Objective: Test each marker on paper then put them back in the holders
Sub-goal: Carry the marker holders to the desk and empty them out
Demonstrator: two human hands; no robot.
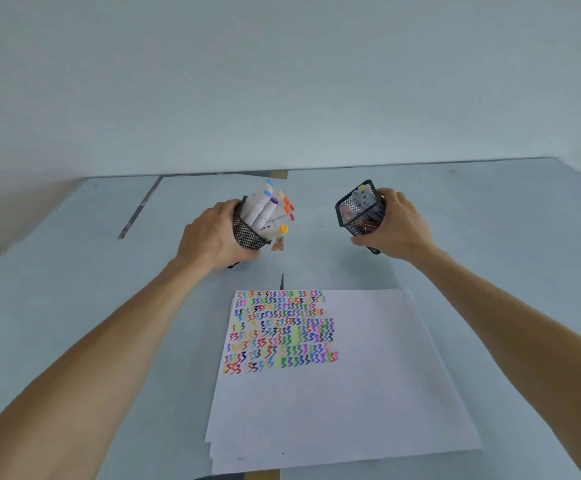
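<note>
I have my left hand point(212, 237) wrapped around the left mesh holder point(247, 230), tipped toward three o'clock, markers point(264, 209) fanning from its mouth. My right hand point(398, 226) clasps the right holder point(361, 211), tipped toward nine. Both sit at twelve o'clock beyond the scribbled paper point(334, 375) on the bench point(74, 289). Tilt further and markers could spill out and roll.

Probably an office or study — bare pale table point(74, 306) against a plain wall point(282, 81).
</note>
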